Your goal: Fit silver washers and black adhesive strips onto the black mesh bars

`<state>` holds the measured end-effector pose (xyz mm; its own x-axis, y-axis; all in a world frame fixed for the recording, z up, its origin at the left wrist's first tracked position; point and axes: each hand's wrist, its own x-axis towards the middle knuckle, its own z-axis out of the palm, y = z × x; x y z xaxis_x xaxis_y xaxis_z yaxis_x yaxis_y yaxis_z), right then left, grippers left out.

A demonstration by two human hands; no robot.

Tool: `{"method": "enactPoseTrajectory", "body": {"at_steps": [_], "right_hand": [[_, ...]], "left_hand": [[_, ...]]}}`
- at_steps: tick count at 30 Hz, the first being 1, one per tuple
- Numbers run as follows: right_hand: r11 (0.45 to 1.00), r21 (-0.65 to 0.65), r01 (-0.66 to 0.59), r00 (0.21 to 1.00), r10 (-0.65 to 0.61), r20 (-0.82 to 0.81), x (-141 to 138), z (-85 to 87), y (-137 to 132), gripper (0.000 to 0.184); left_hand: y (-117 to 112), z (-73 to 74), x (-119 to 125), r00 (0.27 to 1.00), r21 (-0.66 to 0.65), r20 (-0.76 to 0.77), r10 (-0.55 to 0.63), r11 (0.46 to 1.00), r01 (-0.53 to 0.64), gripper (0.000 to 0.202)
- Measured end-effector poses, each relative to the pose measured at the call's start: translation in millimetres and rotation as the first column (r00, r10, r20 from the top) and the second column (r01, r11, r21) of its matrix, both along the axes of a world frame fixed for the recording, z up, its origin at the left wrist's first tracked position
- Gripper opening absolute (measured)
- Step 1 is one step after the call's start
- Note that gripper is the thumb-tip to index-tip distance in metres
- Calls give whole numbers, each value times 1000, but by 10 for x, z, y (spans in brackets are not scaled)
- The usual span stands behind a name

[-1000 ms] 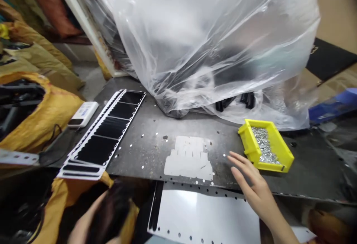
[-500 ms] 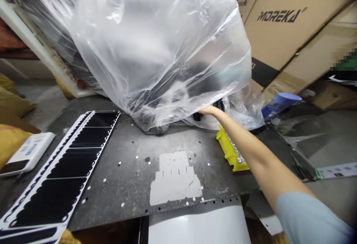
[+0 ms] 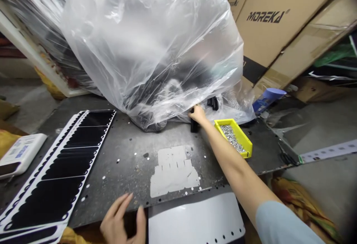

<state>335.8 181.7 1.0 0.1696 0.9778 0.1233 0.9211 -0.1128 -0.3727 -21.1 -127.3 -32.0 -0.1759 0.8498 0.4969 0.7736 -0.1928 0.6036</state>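
Black plastic piece [image 3: 194, 126] sits at my right hand [image 3: 198, 114], fingers curled, grip unclear; my left hand [image 3: 121, 223] is spread wide. Snagging the polythene bag [image 3: 156, 50] could knock the yellow parts tray [image 3: 243, 141].

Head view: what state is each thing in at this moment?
plastic bag, bulging, lower edge resting on the table
left hand, open, fingers spread at the table's front edge
right hand, at the bag's lower edge, beside a black piece
yellow tray, holding small silver pieces
black-and-white sheets, stacked flat
white perforated sheet, lying flat
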Motion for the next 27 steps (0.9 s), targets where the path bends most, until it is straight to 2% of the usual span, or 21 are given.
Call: {"method": "enactPoseTrajectory", "body": {"at_steps": [3,6,7,9,11,13,14,15,16,17,18,19,21,23,25,27], "right_hand": [[985,66,-158,986,161,-37,-120,-84,-509,36],[912,104,-397,913,403,-58,-296,-168,-1102,10],[867,106,-487,867,495,-60,-356,-190,-1285,7],[756,104,-646,754,654,-66,-466,-219,-1592,17],[623,107,-775,622,782,-53,-549,-227,-1800,21],[488,125,-864,493,870,17,-585,-215,-1927,21],[437,141,-888,449,891,67,-579,-201,-1974,22],[411,160,-898,430,896,112,-552,-183,-2019,22],[421,180,-889,447,884,140,-502,-163,-2067,21],[466,199,-862,495,857,139,-430,-144,-2123,19],[534,213,-818,565,817,118,-338,-130,-2189,18],[617,219,-756,644,760,83,-232,-124,-2264,22],[773,200,-602,788,615,-2,-3,-148,-2437,42],[874,161,-459,878,474,-66,198,-211,-2613,49],[916,135,-379,913,393,-109,327,-283,-2761,42],[926,127,-356,915,373,-152,377,-330,-2868,33]], "left_hand": [[301,48,336,989,5,42,-143,990,143,40],[654,37,484,947,-61,56,-316,946,319,43],[768,14,501,930,-100,81,-358,925,365,46],[972,-32,510,888,-141,134,-439,879,456,59],[1133,-45,503,846,-168,103,-523,829,534,77],[1251,-7,482,794,-230,30,-607,769,597,87],[1293,26,466,761,-277,6,-649,730,625,86],[1323,63,443,728,-326,4,-686,687,650,82],[1342,100,415,697,-370,25,-717,641,673,77],[1348,132,380,673,-406,62,-737,598,692,72],[1344,155,341,665,-429,106,-739,569,702,68],[1329,168,298,677,-438,148,-721,566,698,68],[1274,161,212,747,-441,185,-638,626,644,70],[1197,122,147,822,-445,158,-548,703,554,53],[1103,70,119,855,-435,139,-499,745,506,31],[999,19,132,856,-408,191,-480,755,514,23]]}}
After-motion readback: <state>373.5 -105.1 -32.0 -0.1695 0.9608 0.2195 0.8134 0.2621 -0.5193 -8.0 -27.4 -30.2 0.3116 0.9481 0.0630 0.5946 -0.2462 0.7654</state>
